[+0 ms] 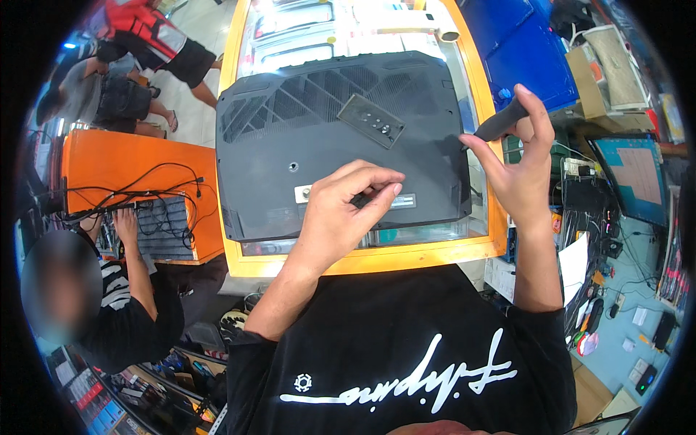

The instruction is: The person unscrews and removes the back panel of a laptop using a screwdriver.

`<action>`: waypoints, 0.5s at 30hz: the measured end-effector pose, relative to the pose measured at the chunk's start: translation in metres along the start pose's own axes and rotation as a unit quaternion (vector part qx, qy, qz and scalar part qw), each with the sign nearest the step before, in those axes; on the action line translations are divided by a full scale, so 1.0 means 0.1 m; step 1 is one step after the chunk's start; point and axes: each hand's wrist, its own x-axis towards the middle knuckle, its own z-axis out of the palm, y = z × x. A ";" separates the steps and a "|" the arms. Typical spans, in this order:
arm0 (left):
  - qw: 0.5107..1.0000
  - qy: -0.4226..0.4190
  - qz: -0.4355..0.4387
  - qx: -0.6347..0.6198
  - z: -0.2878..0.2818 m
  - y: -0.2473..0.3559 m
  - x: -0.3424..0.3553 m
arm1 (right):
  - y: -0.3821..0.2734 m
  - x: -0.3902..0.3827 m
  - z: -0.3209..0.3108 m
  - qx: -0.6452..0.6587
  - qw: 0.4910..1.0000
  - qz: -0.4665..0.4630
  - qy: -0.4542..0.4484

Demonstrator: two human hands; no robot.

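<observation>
Past the counter's yellow near rim [377,264], the left hand [335,206] covers part of a dark laptop [264,177]; its thumb and forefinger are narrowed, and I cannot tell whether they hold anything. The laptop lies underside up on the counter, long axis left to right, vents on the far side. The right hand [528,148] grips a screwdriver [502,123] at the laptop's right edge, its tip hard to make out. Only narrow glass strips border the laptop's near and right edges; beyond its far edge, glare washes out the wider glass.

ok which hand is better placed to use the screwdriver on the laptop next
Probably the right hand: it holds the black screwdriver, angled toward the right edge of the upturned laptop. The left hand is pinched over the laptop's underside; whether it holds anything is unclear.
</observation>
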 end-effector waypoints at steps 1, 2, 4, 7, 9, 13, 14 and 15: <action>1.000 -0.002 0.006 -0.007 0.00 0.00 0.00 | -0.01 0.00 0.00 0.044 0.999 0.017 -0.013; 1.000 -0.005 0.011 -0.013 0.00 0.00 0.00 | -0.01 0.01 -0.01 0.047 0.998 -0.025 -0.015; 1.000 -0.007 0.009 -0.010 -0.01 0.00 -0.01 | -0.01 0.03 -0.03 0.098 0.994 0.021 -0.047; 1.000 -0.012 0.005 -0.017 -0.01 0.00 -0.01 | 0.01 0.02 -0.04 0.020 1.000 -0.008 -0.012; 1.000 -0.020 0.013 -0.019 -0.03 -0.02 -0.01 | 0.03 0.00 -0.02 0.087 0.995 0.023 -0.044; 0.999 -0.015 0.033 -0.034 -0.03 -0.03 -0.03 | 0.00 -0.04 0.01 0.033 0.999 0.036 -0.018; 0.999 -0.014 0.041 -0.033 -0.04 -0.04 -0.04 | -0.04 -0.02 -0.03 -0.026 0.999 0.023 -0.007; 0.999 -0.011 0.042 -0.025 -0.03 -0.05 -0.04 | -0.07 0.03 -0.05 0.022 1.000 -0.006 0.001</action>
